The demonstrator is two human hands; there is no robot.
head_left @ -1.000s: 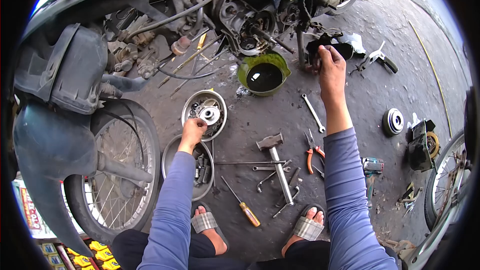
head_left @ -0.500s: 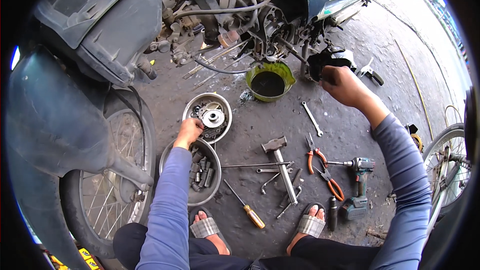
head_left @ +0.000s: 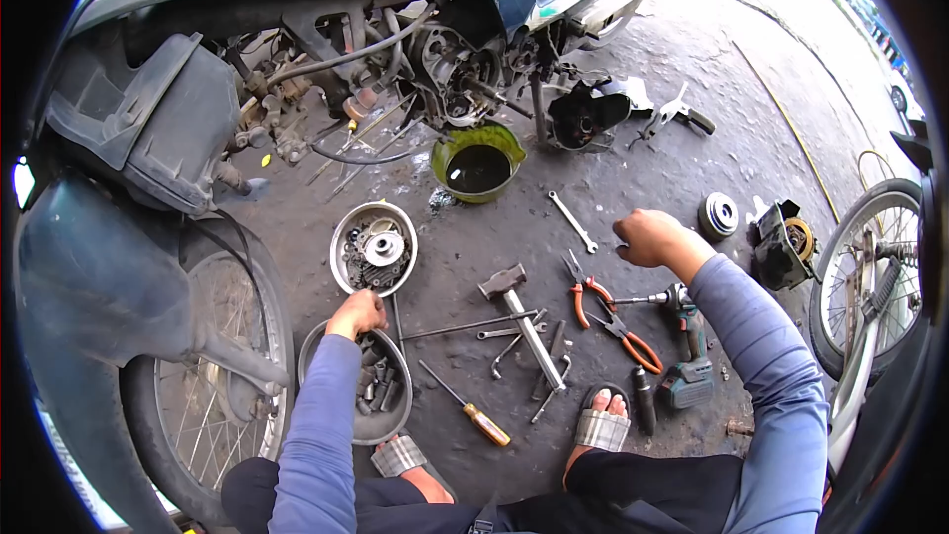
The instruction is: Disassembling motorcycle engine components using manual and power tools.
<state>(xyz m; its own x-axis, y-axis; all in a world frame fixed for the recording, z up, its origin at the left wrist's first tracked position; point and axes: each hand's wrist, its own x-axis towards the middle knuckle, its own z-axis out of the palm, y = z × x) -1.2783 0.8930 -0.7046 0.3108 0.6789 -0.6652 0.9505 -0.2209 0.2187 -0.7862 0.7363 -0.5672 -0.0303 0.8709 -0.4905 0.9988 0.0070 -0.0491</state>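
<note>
My left hand point(head_left: 358, 314) hangs over the upper rim of a metal bowl point(head_left: 305, 376), its fingers curled together. Whatever they grip, if anything, is hidden. Dark cylindrical sockets point(head_left: 376, 388) lie in that bowl. Just beyond it, a second bowl point(head_left: 339, 263) holds a round metal part point(head_left: 384, 246) and small hardware. My right hand point(head_left: 654, 238) is closed above the floor, right of a combination spanner point(head_left: 571, 222); its fingertips hide any small thing in them. Close to it lie orange-handled pliers point(head_left: 597, 289), a second orange-handled pair point(head_left: 635, 344) and a cordless drill point(head_left: 689, 351).
A partly dismantled motorcycle point(head_left: 445, 69) stands ahead, over a yellow-green basin point(head_left: 506, 160) of dark liquid. A hammer point(head_left: 529, 321) and a screwdriver point(head_left: 476, 417) lie before my feet. Engine covers point(head_left: 585, 119) and a round metal part point(head_left: 719, 215) sit at right. Wheels flank both sides.
My right hand has come back from the black engine cover toward me. My left hand has shifted from the far bowl's edge to the near bowl. The view has turned toward the right.
</note>
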